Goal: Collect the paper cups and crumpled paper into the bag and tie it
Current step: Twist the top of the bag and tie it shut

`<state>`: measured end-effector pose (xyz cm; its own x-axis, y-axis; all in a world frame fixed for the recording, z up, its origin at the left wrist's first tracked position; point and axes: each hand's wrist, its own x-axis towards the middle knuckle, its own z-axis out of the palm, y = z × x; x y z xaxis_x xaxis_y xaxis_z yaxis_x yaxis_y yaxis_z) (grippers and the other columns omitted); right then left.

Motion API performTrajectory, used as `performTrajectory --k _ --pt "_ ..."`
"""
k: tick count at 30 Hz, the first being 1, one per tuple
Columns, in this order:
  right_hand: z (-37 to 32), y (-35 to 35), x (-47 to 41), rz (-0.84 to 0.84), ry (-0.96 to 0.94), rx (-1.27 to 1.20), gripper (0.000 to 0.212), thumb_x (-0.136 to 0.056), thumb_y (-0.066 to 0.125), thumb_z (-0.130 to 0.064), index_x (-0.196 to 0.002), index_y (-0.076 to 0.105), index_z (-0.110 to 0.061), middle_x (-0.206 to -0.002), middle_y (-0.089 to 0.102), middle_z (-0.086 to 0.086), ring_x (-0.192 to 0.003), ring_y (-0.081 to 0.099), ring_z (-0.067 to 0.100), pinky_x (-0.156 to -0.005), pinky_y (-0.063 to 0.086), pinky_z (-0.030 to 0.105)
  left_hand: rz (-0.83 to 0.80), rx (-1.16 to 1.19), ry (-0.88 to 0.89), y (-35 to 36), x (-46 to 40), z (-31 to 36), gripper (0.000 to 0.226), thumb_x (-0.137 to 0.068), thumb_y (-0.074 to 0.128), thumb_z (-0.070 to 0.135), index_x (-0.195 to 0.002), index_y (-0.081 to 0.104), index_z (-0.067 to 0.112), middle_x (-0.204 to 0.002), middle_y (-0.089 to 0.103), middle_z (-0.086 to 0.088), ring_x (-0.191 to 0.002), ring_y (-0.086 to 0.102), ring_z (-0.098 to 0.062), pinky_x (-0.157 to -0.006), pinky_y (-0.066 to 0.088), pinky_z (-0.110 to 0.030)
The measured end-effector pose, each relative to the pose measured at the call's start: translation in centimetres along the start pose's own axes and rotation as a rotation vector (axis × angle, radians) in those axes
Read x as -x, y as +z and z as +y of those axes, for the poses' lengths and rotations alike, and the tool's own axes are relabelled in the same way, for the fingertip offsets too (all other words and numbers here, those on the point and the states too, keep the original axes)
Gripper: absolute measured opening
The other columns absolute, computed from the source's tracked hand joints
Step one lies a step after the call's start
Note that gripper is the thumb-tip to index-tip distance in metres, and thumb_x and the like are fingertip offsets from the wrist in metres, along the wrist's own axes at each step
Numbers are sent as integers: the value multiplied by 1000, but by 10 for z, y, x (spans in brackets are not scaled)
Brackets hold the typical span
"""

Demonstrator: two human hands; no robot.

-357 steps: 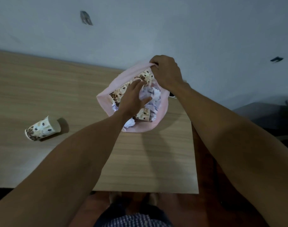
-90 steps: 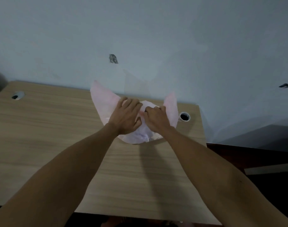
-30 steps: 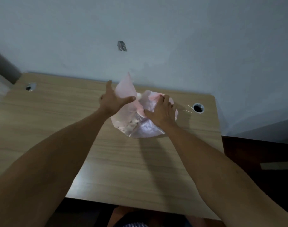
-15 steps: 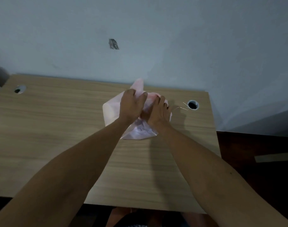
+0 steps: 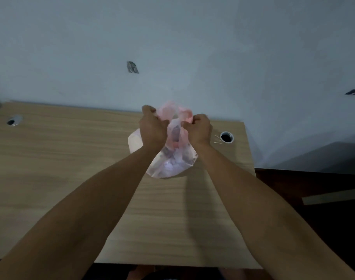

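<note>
- Translucent pink plastic bag near the far edge of the pale wood-grain worktop, right of centre, bulging base resting on the surface.
- Top of the bag gathered upward into 2 bunched pink ends, 1 in each hand.
- Left hand closed in a fist, grip clamped on the left bunch of plastic, knuckles facing the camera.
- Right hand likewise closed, grip clamped on the right bunch, just beside the left hand with a narrow strip of bag showing between.
- Through the thin plastic: patches of brown-and-cream print, apparently the patterned paper cups, and white crumpled paper lower down; exact count not readable.
- Whether a knot is already formed between the fists: cannot tell, plastic there blurred.
- Round black cable hole with a silver rim in the worktop, near the right hand, apart from the bag.
- A 2nd silver-rimmed cable hole at the far left corner, well apart from everything else.
- Both bare forearms reaching in from the near edge, converging on the bag.
- Plain pale blue-grey wall behind the worktop, with a small dark mark above the hands.
- Dark floor to the right of the worktop.
</note>
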<state>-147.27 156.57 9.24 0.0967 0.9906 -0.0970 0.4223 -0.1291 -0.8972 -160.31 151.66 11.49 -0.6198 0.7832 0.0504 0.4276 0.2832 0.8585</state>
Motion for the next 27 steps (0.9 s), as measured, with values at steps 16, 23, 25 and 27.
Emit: performTrajectory --k 16,23,25,27 --pt "-33 -34 4 -7 214 -502 23 -83 80 -26 -87 73 -4 -83 74 2 -54 52 10 -58 49 26 -2 178 235 7 14 27 23 -89 66 26 -71 58 15 -77 57 1 -70 49 -12 -67 45 -30" --pt "-29 -34 10 -97 121 -428 35 -101 57 -8 -131 69 -23 -129 68 -8 -95 60 13 -68 51 20 -99 63 578 7 24 12 53 -102 35 -1 -152 39 15 -143 53 -10 -118 58 -22 -87 51 -31" --pt "-24 -32 13 -97 114 -422 54 -100 62 -7 -151 47 -19 -135 65 2 -104 63 15 -71 53 17 -123 142 519 5 26 11 58 -99 38 -6 -152 35 17 -125 66 -14 -100 68 -24 -82 55 -30" --pt "-22 -31 16 -71 173 -467 67 -97 63 -2 -156 34 -16 -131 66 8 -87 66 14 -69 53 18 -184 268 340 3 30 13 56 -97 40 -9 -147 28 14 -96 70 -15 -73 69 -23 -68 56 -26"
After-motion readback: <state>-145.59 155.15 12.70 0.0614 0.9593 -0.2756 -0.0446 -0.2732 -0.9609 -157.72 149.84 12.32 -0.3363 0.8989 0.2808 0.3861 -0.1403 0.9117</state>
